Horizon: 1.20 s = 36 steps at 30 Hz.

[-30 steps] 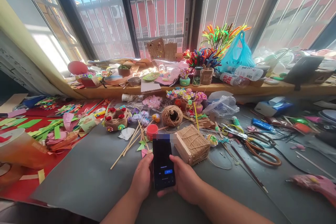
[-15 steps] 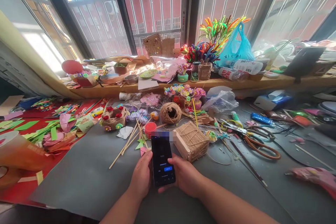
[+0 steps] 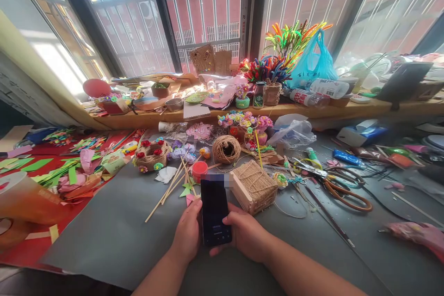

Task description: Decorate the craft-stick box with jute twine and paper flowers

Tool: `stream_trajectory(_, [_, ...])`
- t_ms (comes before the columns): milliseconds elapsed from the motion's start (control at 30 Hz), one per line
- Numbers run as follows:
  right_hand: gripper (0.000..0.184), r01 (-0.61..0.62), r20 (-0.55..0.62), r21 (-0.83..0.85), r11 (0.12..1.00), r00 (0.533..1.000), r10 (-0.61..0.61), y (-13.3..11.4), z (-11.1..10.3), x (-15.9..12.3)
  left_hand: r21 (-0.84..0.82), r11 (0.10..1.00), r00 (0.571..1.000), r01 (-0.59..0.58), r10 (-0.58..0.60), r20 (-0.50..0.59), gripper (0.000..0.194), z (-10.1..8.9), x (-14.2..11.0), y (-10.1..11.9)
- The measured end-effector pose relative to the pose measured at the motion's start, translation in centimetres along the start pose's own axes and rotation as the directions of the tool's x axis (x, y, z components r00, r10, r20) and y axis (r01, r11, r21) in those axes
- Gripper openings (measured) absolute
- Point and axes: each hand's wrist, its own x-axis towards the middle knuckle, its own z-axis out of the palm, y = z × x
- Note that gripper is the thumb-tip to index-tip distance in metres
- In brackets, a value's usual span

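At the near middle of the grey work surface (image 3: 114, 222), a dark-screened smartphone (image 3: 215, 208) is held tilted between two bare hands. The left hand (image 3: 187, 231) clasps its left edge, thumb along the side; the other left fingers are hidden, so their set cannot be told. The right hand (image 3: 249, 236) grips the opposite edge, thumb lapping onto the lower screen, one fingertip showing beneath the bottom corner; its remaining fingers are out of view.

For sound handling, in this inspector's judgement, the left hand should bear the weight at the edge while the right thumb taps lightly and lifts clear. A steady tilt would limit window glare. The phone should stand off the twine-wrapped box (image 3: 258, 186) just beyond it, and off the wooden sticks (image 3: 168, 192) and red round tub (image 3: 200, 172) near its top left.

Writing: small lines on the lower screen, too faint to read; a blurred patch covers the top right corner. Farther out, the ledge bears a glass jar (image 3: 258, 95) with a green emblem, brand unconfirmed; a clear bottle (image 3: 308, 97) with red-and-white lettering, illegible; a white-labelled bottle (image 3: 328, 87) with a barcode; and a blue plastic bag (image 3: 314, 64) carrying dark characters, not reliably legible.
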Motion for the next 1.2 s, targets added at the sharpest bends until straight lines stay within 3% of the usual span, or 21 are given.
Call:
stream_trajectory(167, [0.039, -0.005, 0.039, 0.026, 1.0, 0.999, 0.004, -0.07, -0.01, -0.03, 0.005, 0.997, 0.996, 0.071, -0.071, 0.06, 0.046, 0.12, -0.2, 0.27])
stream_trajectory(300, [0.035, 0.026, 0.032, 0.067, 0.997, 0.999, -0.028, 0.15, 0.0, 0.0, -0.011, 0.998, 0.997, 0.054, -0.053, 0.06, 0.044, 0.23, -0.29, 0.36])
stream_trajectory(500, [0.044, -0.007, 0.088, 0.022, 1.0, 0.996, 0.005, 0.12, -0.14, 0.04, 0.043, 0.998, 0.998, 0.053, -0.055, 0.037, 0.046, 0.1, -0.18, 0.3])
stream_trajectory(833, [0.047, -0.044, 0.047, 0.072, 0.996, 0.998, 0.041, 0.35, -0.11, -0.04, 0.068, 0.995, 0.997, 0.069, -0.067, -0.028, 0.038, 0.55, -0.63, 0.34])
stream_trajectory(1000, [0.047, -0.063, 0.062, 0.072, 0.995, 0.996, 0.058, 0.0, 0.15, -0.14, 0.086, 0.994, 0.998, 0.065, -0.066, 0.003, 0.039, 0.43, -0.6, 0.43])
stream_trajectory(1200, [0.051, -0.085, -0.006, 0.068, 0.994, 0.996, 0.086, -0.07, 0.3, -0.13, 0.097, 0.993, 0.996, 0.07, -0.075, 0.042, 0.037, 0.32, -0.61, 0.46])
